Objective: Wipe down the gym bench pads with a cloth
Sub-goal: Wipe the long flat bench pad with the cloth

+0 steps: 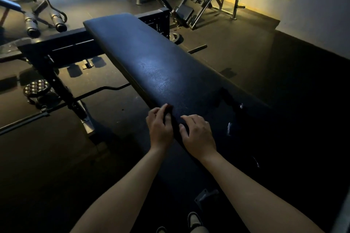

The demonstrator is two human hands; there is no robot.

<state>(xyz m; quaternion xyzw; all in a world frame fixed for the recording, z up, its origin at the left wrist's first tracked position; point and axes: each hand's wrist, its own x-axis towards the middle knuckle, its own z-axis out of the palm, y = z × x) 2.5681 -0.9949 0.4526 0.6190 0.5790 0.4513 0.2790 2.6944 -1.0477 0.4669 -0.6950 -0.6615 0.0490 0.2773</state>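
Both hands are at the near-left edge of the long bench pad (151, 62). Left hand (160, 128): fingers curled, pinching a dark cloth (171, 117) that runs as a narrow strip along the pad edge between my hands. Right hand (198, 132): fingers bent, tips on the surface, thumb against the cloth. In this light I can't tell whether it grips the cloth or just rests there. The cloth looks bunched, so I read the step in hand as getting it ready to wipe. To do it well: open it to a flat fold and press with the whole hand, not fingertips. Run long overlapping strokes lengthwise toward the far end, and take in the rolled side edges too. My guess is most of the length is not yet wiped. The second pad (255, 128) to my right sits nearly black in shadow, with white tears (229, 128) in its cover. Go light there so the cloth doesn't snag. Turn to a clean face between pads.
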